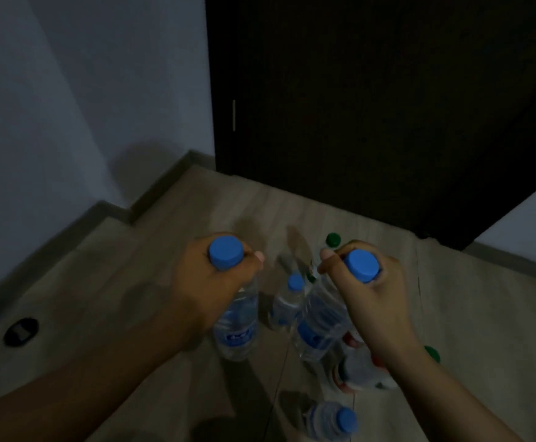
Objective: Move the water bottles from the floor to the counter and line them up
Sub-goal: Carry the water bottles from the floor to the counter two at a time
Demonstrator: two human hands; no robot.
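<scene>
Both my bare forearms reach in from the bottom edge, one from each lower corner, over a pale wood-look floor (132, 266) in dim light. My left hand (209, 288) is curled round the neck of a clear water bottle (238, 330), with the blue cap (226, 252) poking up out of my fist and the bottle's body running down below my palm. My right hand (378, 301) grips the neck of a second water bottle (320, 327) the same way; its blue cap (363, 265) shows above my fingers, and the body slants down and to the left beneath my hand.

Between my two hands, lower down, a third bottle (287, 304) with a blue cap stands on the floor, apart from both hands. A fourth bottle (327, 419) with a blue cap sits at the bottom edge, between my forearms. Under my right wrist is a blurred cluster (362, 368) in red and white, probably more bottles. One green cap (333, 240) shows just beyond my right thumb, another green cap (432, 354) just outside my right wrist.

A dark door (372, 106) fills the upper right, and a pale wall (84, 90) the upper left. A dark round fitting (20, 331) is set in the floor at far left.
</scene>
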